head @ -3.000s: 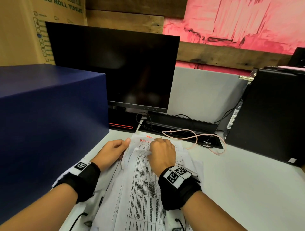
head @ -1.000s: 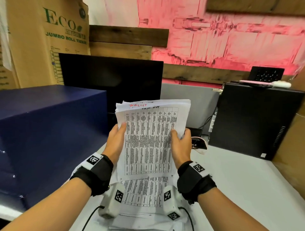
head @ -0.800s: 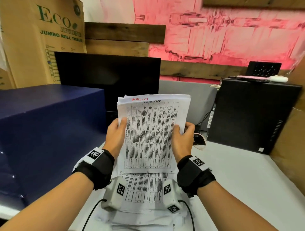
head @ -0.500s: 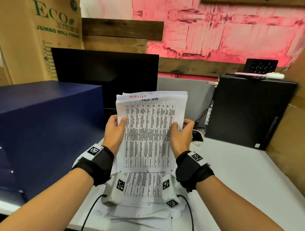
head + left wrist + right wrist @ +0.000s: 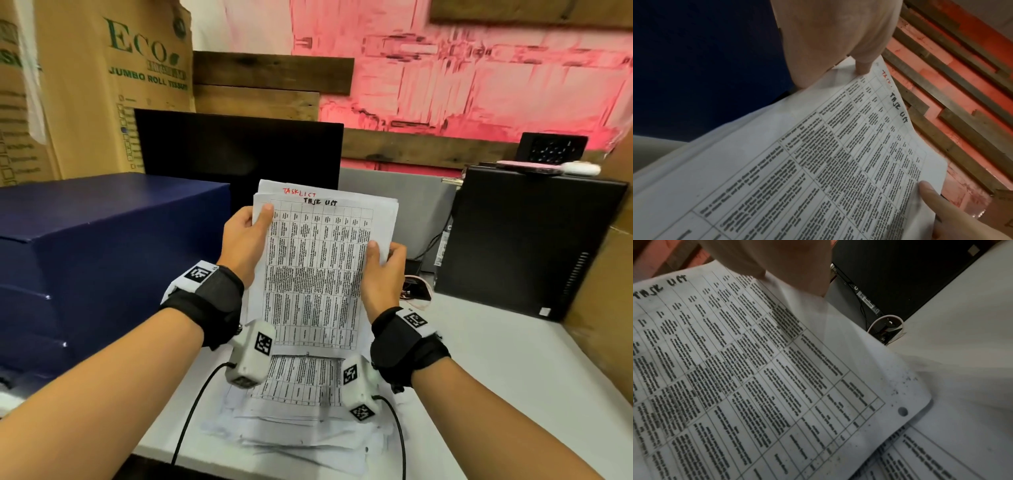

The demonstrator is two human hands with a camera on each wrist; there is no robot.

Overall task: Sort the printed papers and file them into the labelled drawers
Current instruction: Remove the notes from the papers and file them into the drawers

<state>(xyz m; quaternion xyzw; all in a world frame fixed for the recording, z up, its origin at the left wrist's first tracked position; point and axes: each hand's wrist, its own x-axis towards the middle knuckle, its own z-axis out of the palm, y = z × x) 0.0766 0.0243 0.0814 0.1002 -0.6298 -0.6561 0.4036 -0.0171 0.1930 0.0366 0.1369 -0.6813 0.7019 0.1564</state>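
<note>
I hold a small bundle of printed papers (image 5: 317, 270) upright in front of me, its front sheet a table headed "TASK LIST" in black, with a red "TASKLIST" on the sheet behind. My left hand (image 5: 245, 240) grips the bundle's upper left edge, thumb on the front. My right hand (image 5: 382, 274) grips the right edge lower down. The same sheets fill the left wrist view as papers (image 5: 818, 162) and the right wrist view as papers (image 5: 756, 369). More printed papers (image 5: 301, 407) lie in a loose pile on the white desk (image 5: 496, 377) below. No drawer labels show.
A dark blue box (image 5: 96, 260) stands at the left, close to my left arm. Behind the papers is a black monitor (image 5: 222, 154). A black computer case (image 5: 527, 240) stands at the right, with cables (image 5: 416, 291) beside it. A cardboard box (image 5: 102, 85) rises at the back left.
Three seconds ago the papers lay on the desk under both hands; they are now lifted upright. In the last half second my left hand has slid up the left edge.
</note>
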